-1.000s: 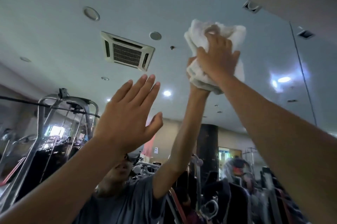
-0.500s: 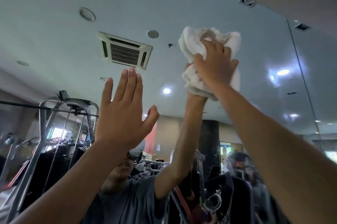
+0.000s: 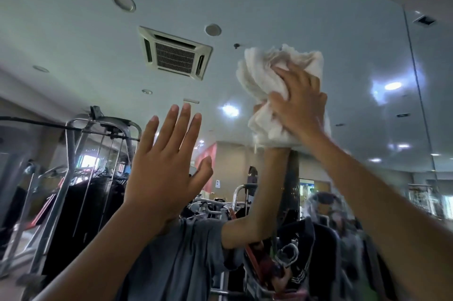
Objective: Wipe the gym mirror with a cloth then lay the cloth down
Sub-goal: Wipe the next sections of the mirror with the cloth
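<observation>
The person stands right up at the mirror (image 3: 73, 31), both arms raised. The right hand (image 3: 297, 104) is high on the glass, holding a bunched white cloth (image 3: 264, 75) flat against it. Its grip is clamped on the cloth, with the fingers spread across the back of the bundle and the thumb dug into the folds on the left. Cloth bulges out above, to the left of and below the hand.

The left hand (image 3: 166, 166) is lower and to the left, well apart from the cloth. Its grip is apart and holds nothing: the fingers are straight and close together, the thumb is out to the side, and the palm faces the glass. I cannot tell whether it touches the mirror.

In the reflection, a raised arm meets the cloth from below, above a grey T-shirt (image 3: 176, 251). A ceiling air vent (image 3: 175, 53) shows left of the cloth, a metal-framed cable machine (image 3: 98, 129) stands at the left, and a vertical seam (image 3: 416, 80) in the glass runs to the right of the cloth.
</observation>
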`<action>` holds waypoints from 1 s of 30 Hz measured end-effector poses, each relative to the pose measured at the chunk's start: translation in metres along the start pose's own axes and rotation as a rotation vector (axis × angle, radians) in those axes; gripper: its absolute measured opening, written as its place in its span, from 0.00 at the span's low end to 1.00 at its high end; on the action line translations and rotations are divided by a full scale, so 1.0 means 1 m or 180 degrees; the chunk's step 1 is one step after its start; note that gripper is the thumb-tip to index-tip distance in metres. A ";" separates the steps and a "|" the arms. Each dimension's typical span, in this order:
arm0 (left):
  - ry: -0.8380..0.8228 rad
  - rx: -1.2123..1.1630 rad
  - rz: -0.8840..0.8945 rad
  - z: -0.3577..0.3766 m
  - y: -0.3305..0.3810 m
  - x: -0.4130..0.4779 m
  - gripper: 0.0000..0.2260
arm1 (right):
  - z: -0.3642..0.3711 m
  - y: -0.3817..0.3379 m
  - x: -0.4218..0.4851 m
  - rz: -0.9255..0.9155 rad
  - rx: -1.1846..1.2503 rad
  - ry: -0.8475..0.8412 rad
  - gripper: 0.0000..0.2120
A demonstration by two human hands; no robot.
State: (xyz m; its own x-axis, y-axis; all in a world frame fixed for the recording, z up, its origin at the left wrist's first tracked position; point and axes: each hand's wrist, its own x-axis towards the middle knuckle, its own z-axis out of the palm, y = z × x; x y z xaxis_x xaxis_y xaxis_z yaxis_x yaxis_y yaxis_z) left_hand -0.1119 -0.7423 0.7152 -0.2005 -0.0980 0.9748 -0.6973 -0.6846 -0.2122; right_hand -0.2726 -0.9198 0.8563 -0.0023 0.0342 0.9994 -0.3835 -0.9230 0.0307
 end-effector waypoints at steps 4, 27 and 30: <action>0.0057 0.0008 0.0011 0.001 -0.002 -0.004 0.32 | 0.017 -0.039 -0.059 -0.0575 -0.0286 0.0259 0.26; -0.0095 0.0104 -0.0384 -0.011 0.029 -0.079 0.29 | -0.008 0.038 -0.131 -0.3115 0.0085 -0.0594 0.25; -0.0147 0.0072 -0.0388 -0.012 0.035 -0.091 0.30 | -0.004 0.041 -0.115 -0.1776 0.0056 -0.0217 0.24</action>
State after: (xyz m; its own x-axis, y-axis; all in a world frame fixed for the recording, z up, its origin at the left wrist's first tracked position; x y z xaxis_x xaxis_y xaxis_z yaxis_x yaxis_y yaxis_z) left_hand -0.1264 -0.7487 0.6180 -0.0830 -0.0457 0.9955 -0.6988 -0.7095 -0.0908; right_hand -0.2922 -0.9598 0.7425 0.2563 0.4947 0.8304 -0.2940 -0.7785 0.5545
